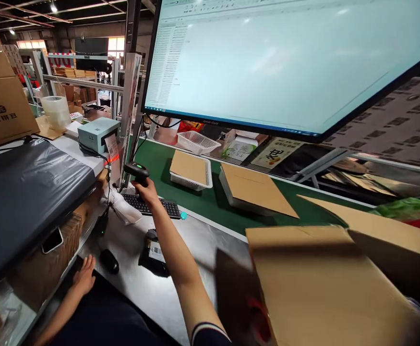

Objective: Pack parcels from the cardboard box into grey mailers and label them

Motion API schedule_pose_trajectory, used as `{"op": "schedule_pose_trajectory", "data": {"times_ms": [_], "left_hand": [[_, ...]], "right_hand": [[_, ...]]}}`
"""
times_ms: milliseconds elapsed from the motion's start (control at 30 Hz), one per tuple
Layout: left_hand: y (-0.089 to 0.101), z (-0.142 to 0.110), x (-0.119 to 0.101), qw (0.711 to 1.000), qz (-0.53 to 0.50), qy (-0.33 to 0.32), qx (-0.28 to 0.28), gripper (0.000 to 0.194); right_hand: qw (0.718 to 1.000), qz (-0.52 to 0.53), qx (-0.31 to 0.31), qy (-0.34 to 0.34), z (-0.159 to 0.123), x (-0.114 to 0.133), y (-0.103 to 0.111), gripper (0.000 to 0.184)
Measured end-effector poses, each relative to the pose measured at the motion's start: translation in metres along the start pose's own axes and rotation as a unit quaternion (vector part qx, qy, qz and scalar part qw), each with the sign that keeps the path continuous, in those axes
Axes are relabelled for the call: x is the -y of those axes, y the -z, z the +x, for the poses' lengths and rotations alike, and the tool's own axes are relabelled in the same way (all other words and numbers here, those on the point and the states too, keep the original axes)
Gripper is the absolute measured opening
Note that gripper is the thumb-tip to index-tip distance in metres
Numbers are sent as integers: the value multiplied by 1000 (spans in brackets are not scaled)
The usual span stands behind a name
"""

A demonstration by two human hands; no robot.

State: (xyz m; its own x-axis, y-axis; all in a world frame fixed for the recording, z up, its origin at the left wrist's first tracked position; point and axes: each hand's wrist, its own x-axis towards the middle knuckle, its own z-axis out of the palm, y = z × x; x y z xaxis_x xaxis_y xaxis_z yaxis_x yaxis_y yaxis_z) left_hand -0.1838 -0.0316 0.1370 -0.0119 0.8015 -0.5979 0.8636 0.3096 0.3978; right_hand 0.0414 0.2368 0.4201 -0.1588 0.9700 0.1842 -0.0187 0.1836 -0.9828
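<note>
Closest to the camera, a large brown cardboard box (303, 288) fills the lower right, crowding the bare metal tabletop (204, 250). The hands are well apart: the right hand (148, 191) is wrapped around the handle of a black handheld scanner (136, 169) with a small green light, raised above a black keyboard (170, 208); the left hand (84, 277) holds nothing, fingers loosely extended beside a black computer mouse (109, 261), and whether it presses on anything I cannot tell. A red line of light falls on a white paper label strip (113, 150) hanging from a pale grey box-shaped printer (99, 134); if the wrist tilts, that line could slip off the print, and a curl in the paper might spoil the reading. Loose black cables (108, 209) run close by and could snag. The right forearm partly covers a small black plastic-wrapped parcel (154, 254) with a white label, so a lowered elbow might nudge it. Beyond, a white plastic basket (210, 174) stands on a dark green belt-like surface (202, 206), under a wide black-framed monitor (278, 67).
</note>
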Motion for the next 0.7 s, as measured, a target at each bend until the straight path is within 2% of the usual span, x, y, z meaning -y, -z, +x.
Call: {"op": "schedule_pose_trajectory", "data": {"times_ms": [100, 167, 233, 267, 300, 367, 433, 467, 500, 567, 633, 700], "left_hand": [[15, -8, -13, 999, -6, 26, -24, 82], [36, -21, -31, 998, -20, 22, -48, 67], [67, -44, -56, 991, -32, -28, -126, 57], [87, -61, -69, 977, -31, -71, -201, 55], [108, -81, -82, 948, -19, -123, -292, 52], [155, -125, -106, 851, 38, -185, -490, 43], [200, -169, -125, 769, 107, -171, -606, 40], [219, -188, -133, 745, 134, -142, -638, 40], [235, -204, -139, 734, 156, -105, -653, 43], [255, -226, -147, 738, 191, -33, -647, 52], [263, -238, -150, 758, 220, 17, -614, 62], [263, -242, -147, 774, 249, 48, -580, 68]], "right_hand": [[1000, -9, 7, 1, -7, -4, 10, 46], [1000, -14, 10, -2, -20, -8, 24, 44], [1000, -7, 15, -12, -36, -13, 41, 42], [1000, 3, 18, -17, -44, -16, 50, 42], [999, 15, 21, -20, -51, -20, 59, 41], [999, 34, 24, -21, -63, -25, 75, 40], [999, 33, 29, -19, -68, -29, 86, 40], [999, 25, 35, -16, -68, -30, 89, 41], [999, 17, 42, -11, -66, -31, 92, 43], [998, 5, 60, 3, -61, -32, 95, 45], [997, 2, 75, 14, -51, -31, 95, 46], [997, 2, 77, 20, -39, -29, 93, 46]]}}
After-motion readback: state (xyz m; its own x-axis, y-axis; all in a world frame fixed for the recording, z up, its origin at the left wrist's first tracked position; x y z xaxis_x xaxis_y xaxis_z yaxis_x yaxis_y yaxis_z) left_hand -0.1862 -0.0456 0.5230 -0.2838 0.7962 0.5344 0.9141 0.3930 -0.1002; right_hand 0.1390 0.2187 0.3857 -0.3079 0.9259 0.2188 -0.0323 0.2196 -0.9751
